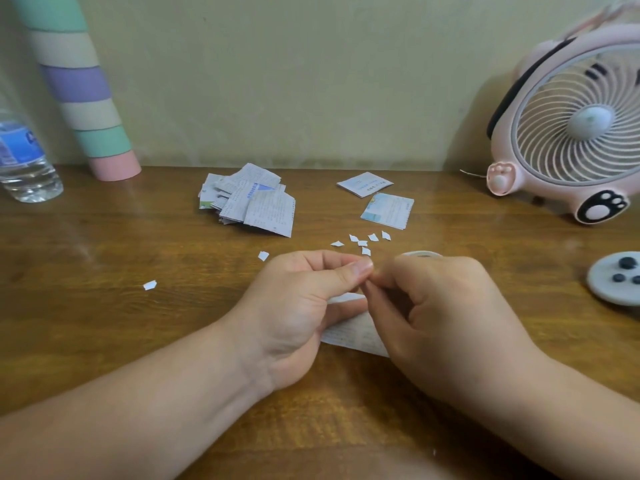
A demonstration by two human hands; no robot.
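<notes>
So, the printed paper strip (356, 336) is held just above the surface (104, 323), right in the middle of the view and close to the body. Its top edge is pinched from both sides. The left hand (298, 306) is curled with thumb and forefinger clamped on the edge. The right hand (440, 317) is curled the same way, its fingers (375, 282) pressed against the left thumb tip. Neither hand is open at all, and nothing else is held. Most of the strip is hidden under the palms, so its full length can't be judged.

A little cluster of white scraps (362, 242) is scattered just beyond the fingertips. One stray scrap (263, 256) is off to the left and another bit (149, 285) lies further out. So a fair few pieces look to have been nipped off already, but plenty of the strip is left, and it's probably early-to-midway at best. A tear looks to be in hand right now, though that can't be confirmed.

Further back, a pile of paper pieces (249, 202) is heaped near the wall, with two folded leaflets (388, 210) to its right. A pink fan (571, 133) is parked far right, with a grey disc (616, 278) in front of it. A water bottle (24, 161) and a striped tube (83, 91) are found far left.
</notes>
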